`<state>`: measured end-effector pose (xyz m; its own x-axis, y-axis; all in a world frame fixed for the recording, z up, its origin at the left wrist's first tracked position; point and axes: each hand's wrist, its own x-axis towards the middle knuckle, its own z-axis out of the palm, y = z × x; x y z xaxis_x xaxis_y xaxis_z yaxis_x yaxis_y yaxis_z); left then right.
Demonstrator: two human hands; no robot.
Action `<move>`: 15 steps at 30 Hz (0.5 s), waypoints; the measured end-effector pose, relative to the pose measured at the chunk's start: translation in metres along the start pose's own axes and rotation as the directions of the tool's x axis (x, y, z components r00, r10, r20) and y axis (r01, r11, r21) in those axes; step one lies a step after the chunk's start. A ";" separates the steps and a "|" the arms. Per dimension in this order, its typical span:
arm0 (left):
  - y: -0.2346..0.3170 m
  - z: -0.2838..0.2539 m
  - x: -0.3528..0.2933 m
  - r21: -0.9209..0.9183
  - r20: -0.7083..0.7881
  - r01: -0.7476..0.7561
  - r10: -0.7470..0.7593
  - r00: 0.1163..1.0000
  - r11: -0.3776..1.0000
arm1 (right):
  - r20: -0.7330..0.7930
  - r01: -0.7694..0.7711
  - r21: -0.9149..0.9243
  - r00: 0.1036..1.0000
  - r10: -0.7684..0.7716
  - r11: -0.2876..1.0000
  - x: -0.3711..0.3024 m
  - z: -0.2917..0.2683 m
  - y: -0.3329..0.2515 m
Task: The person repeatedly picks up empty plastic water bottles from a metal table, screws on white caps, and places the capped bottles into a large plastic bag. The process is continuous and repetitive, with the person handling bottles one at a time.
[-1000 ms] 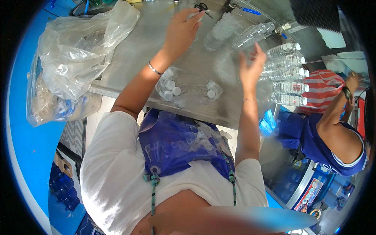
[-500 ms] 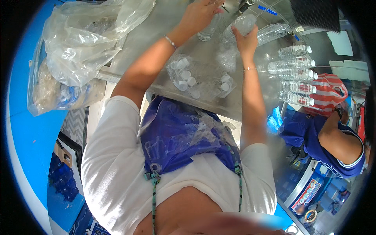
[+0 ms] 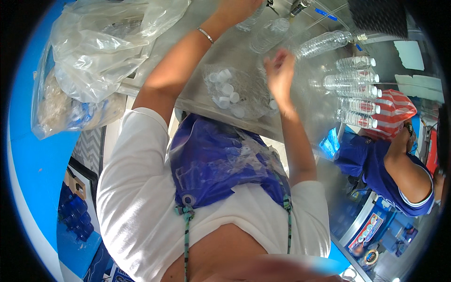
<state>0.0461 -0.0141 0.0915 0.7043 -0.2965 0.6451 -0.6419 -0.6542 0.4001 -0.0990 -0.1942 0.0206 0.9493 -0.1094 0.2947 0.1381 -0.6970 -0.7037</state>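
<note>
At the top edge, my left hand [image 3: 238,8] is at the upper part of a clear plastic bottle [image 3: 250,22]; its fingers are mostly cut off. My right hand [image 3: 280,70] is blurred by motion, with thumb and fingers apart and nothing visible between them. Beyond it a second clear bottle [image 3: 270,36] is at a metal tap [image 3: 299,8]. Another clear bottle [image 3: 324,44] reaches toward a tap further right [image 3: 360,37]. Beside my right hand, on the metal counter [image 3: 188,70], rests a clear plastic bag with white caps [image 3: 226,89].
Several white-capped bottles [image 3: 350,91] form a row at right. Large clear plastic bags [image 3: 101,51] fill the left end of the counter. A person in blue [image 3: 404,174] is at the right, near a red-and-white striped bag [image 3: 392,113]. The counter's front edge [image 3: 235,120] runs before me.
My right hand has let go of a clear bottle, now at the tap, and has drawn back toward the caps. My left hand has shifted slightly up and left, along with its bottle.
</note>
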 end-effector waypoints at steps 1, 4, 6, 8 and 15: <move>-0.001 0.000 -0.004 -0.013 -0.020 0.003 -0.003 1.000 1.000 | 0.178 0.149 -0.055 0.974 -0.138 0.987 -0.023 0.003 -0.001; -0.004 0.001 -0.025 -0.066 -0.177 0.018 -0.030 0.984 0.998 | 0.455 0.543 0.068 0.730 -0.511 0.837 -0.068 0.021 -0.002; 0.001 0.006 -0.047 -0.157 -0.226 0.051 -0.086 0.970 0.986 | 0.387 0.424 0.064 0.824 -0.414 0.903 -0.068 0.025 0.006; 0.012 0.017 -0.070 -0.319 -0.133 0.110 -0.160 0.978 0.941 | 0.328 0.195 0.128 0.917 -0.227 0.972 -0.049 0.021 0.018; 0.040 0.073 -0.081 -0.331 0.026 0.275 -0.283 0.959 0.903 | 0.392 -0.575 0.637 0.815 0.426 0.514 0.093 -0.002 0.066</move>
<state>-0.0141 -0.0669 0.0080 0.8647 -0.1173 0.4884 -0.4858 -0.4422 0.7539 -0.0021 -0.2517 0.0023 0.9436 -0.1084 -0.3128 -0.2946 0.1561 -0.9428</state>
